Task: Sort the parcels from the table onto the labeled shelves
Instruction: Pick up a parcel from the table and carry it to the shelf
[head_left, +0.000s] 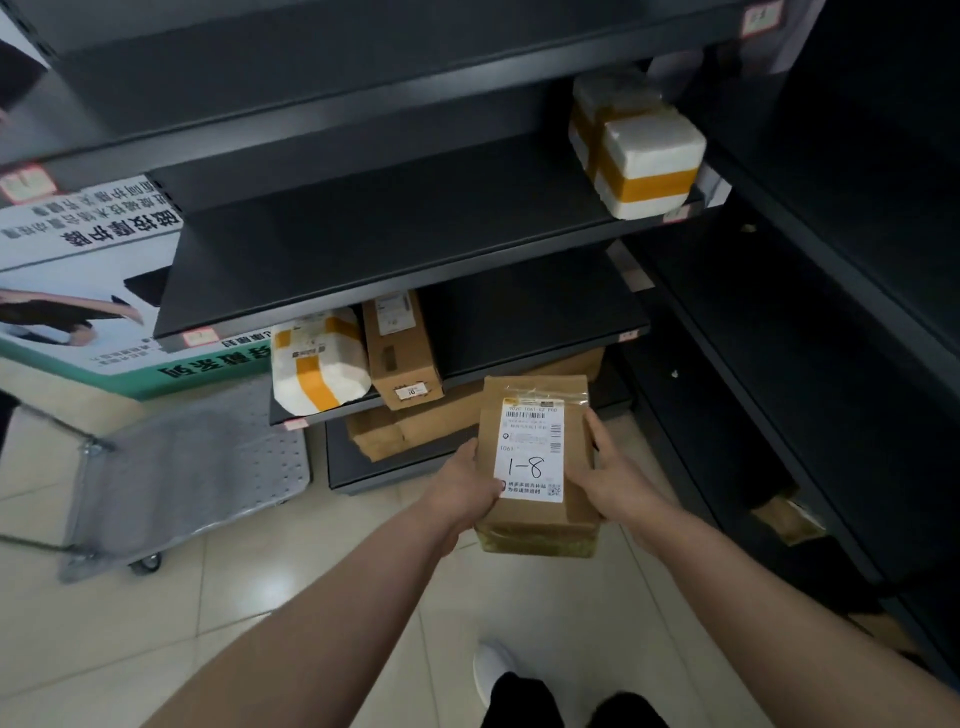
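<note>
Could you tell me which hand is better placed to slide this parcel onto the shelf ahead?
Probably the right hand: it grips the parcel farther up its side, nearer the bare shelf right of the cardboard box; the left hand holds lower.

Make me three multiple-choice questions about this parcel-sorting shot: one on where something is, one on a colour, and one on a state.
1. Where is the grey trolley?
A. On the floor, left of the shelves
B. On the top shelf
C. Right of the shelves

2. What colour is the tape on the white foam boxes?
A. Blue
B. Yellow
C. Red

3. What is the state of the brown parcel marked 1-8?
A. Lying on the floor
B. Set on a shelf
C. Held in both hands

Answers:
1 A: it stands on the floor at the left of the view.
2 B: yellow bands wrap the boxes.
3 C: the left hand and right hand grip its sides.
</note>
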